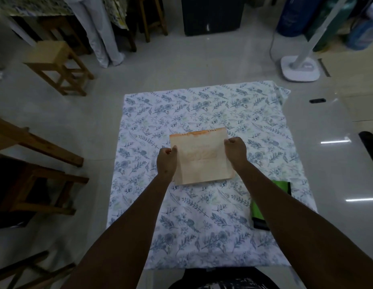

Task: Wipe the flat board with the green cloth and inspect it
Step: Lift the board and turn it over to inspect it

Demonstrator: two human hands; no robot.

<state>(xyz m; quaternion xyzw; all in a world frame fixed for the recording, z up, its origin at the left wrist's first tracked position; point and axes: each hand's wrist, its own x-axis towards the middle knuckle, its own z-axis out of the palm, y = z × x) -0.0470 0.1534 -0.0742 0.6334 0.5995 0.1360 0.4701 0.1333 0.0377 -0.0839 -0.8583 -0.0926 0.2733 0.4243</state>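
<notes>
A pale, flat square board [202,157] with an orange top edge is held over the floral sheet [202,222] on the floor. My left hand [166,163] grips its left edge and my right hand [235,151] grips its right edge, each with the fingers closed on the board. The green cloth [258,213], folded with a dark border, lies on the sheet to the right, partly hidden under my right forearm. Neither hand touches it.
A wooden stool [56,65] stands at the far left, and more wooden furniture [31,163] is at the near left. A white fan base [299,67] sits at the far right. A person's pale trouser legs [100,34] stand at the back. A small black object [317,100] lies on the tiles.
</notes>
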